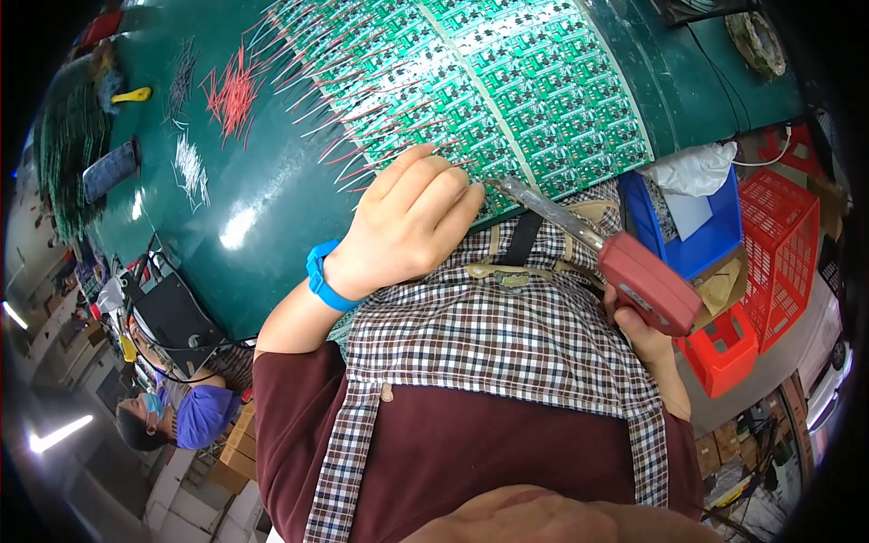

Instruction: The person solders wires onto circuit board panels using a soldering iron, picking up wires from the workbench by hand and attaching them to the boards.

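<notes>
My left hand [412, 213], with a blue wristband [319, 276], is over the near edge of the green circuit boards [570, 109]. Its fingers are curled and pressed together; whatever lies between them is hidden. Thin red and white wires [339, 149] stick out from the boards' left side, some of them right beside these fingers. In my right hand [641, 337] is a soldering gun with a reddish-brown body [647, 282], gripped from below. Its metal barrel [552, 210] points up and left, and the tip comes close to my left fingertips at the board edge.
Loose red wires [233, 95], white wires [190, 170] and dark wires [181, 77] lie on the green table [281, 185]. A phone-like dark object [110, 170] rests at far left. Right of me stand a blue bin [720, 244] and a red crate [778, 262]. Another person [204, 416] sits at lower left.
</notes>
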The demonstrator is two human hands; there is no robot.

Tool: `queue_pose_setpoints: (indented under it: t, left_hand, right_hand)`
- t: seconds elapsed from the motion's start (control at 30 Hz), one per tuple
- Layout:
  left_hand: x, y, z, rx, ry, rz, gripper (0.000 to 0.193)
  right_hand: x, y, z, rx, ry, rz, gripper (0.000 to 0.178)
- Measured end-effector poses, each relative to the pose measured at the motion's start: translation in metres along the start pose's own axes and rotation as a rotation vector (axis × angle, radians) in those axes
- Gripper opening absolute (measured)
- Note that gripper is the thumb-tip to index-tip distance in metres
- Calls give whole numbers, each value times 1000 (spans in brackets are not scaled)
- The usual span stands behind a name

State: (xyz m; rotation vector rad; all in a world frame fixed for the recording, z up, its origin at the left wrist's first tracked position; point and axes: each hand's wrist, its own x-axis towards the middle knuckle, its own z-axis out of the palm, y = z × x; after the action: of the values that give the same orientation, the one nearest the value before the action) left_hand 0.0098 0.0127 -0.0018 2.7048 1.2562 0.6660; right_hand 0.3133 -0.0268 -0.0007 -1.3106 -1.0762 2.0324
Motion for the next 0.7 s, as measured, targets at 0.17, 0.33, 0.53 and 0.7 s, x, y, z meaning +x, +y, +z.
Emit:
queue_pose_setpoints:
  t: [0.17,0.33,0.53,0.7]
  left_hand:
    - [2,3,0,0,3,-2,30]
    - [3,3,1,1,11,7,30]
    - [3,-1,7,-11,40,25,28]
    - [2,7,-8,29,-7,-3,25]
  right_hand:
    - [-3,2,-4,-108,-19,-1,63]
    - [-3,-3,2,88,7,-113,55]
    - [-1,-2,-2,73,-51,-157,52]
    - [-6,9,-13,-13,-92,-174,48]
